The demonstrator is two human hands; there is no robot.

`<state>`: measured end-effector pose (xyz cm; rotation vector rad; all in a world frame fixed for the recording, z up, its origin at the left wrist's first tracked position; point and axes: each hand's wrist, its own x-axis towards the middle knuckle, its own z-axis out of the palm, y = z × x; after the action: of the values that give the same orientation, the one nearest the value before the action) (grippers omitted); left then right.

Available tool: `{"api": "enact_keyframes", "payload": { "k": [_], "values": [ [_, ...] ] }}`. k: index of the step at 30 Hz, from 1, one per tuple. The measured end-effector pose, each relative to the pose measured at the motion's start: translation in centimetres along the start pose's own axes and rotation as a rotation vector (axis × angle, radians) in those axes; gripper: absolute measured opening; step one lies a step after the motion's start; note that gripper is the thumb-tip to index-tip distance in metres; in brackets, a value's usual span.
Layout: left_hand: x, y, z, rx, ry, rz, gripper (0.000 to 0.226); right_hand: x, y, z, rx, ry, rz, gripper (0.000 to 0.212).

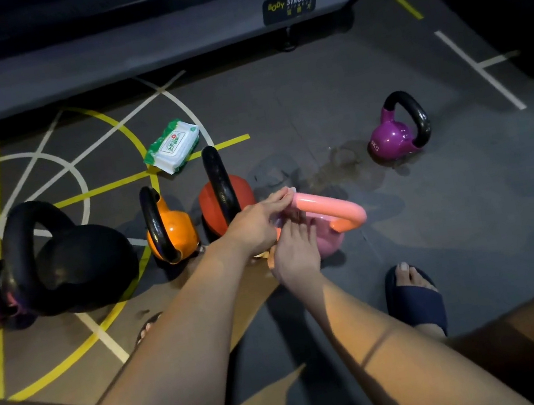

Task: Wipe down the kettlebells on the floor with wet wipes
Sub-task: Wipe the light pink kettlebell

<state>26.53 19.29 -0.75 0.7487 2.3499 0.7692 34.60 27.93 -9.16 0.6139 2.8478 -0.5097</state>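
The pink kettlebell (332,241) stands upright on the floor (450,209), directly in front of the person, and both hands are at its left side. Its handle (328,205) runs left to right across the view, and the far end bends down at the right.

The left hand (258,222) is the nearer one to the bar. Its fingers (280,198) lie close together over the handle's left end, but the thumb is hidden, so I cannot tell whether they wrap the bar or only press on it. The right hand (296,255) sits lower, against the kettlebell's near left side. Its fingers (299,232) are straight and side by side, pointing up toward the underside of the handle. A pale scrap shows between the two hands and may be the wipe, though it is too dim to be sure.

From the left fingers, all of the uncovered bar lies to the right. My guess is that the next stroke should travel along the bar's long axis, away from the left hand, while the right hand steadies the bell.

The pack (172,146) lies well beyond the pink kettlebell and to its left. The red kettlebell (227,198) stands just to the left, close behind the left hand. A wet patch (333,171) marks the floor just beyond the pink kettlebell, and a purple kettlebell (394,134) stands farther off to the right.
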Motion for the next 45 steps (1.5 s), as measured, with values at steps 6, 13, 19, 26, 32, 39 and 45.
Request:
{"api": "enact_keyframes", "payload": {
  "k": [6,13,19,26,32,39,45],
  "values": [
    [-0.4,1.1,-0.2,0.057,-0.004,-0.03,0.08,-0.2,2.6,-0.8,-0.341,-0.003,-0.133,0.061],
    [-0.5,1.2,0.2,0.04,0.001,-0.06,0.08,-0.6,3.2,-2.2,-0.56,-0.04,-0.167,0.065],
    [-0.6,1.4,0.3,0.015,0.021,-0.082,0.084,-1.6,6.3,-3.0,-0.525,-0.04,-0.064,0.056],
    [-0.7,1.6,0.6,0.012,0.053,-0.084,0.084,-2.4,5.6,-3.3,-0.454,-0.009,-0.241,0.052],
    [-0.7,1.1,1.3,-0.049,0.104,-0.075,0.078,-4.1,5.6,-7.4,-0.184,0.069,-0.246,0.026],
    [-0.6,2.9,2.0,0.044,0.212,-0.073,0.063,-5.0,8.5,-11.3,0.636,0.294,0.075,0.011],
    [0.0,3.2,2.3,0.349,0.081,-0.059,0.065,-5.3,12.5,-10.6,1.195,0.349,0.472,0.025]
  ]
}}
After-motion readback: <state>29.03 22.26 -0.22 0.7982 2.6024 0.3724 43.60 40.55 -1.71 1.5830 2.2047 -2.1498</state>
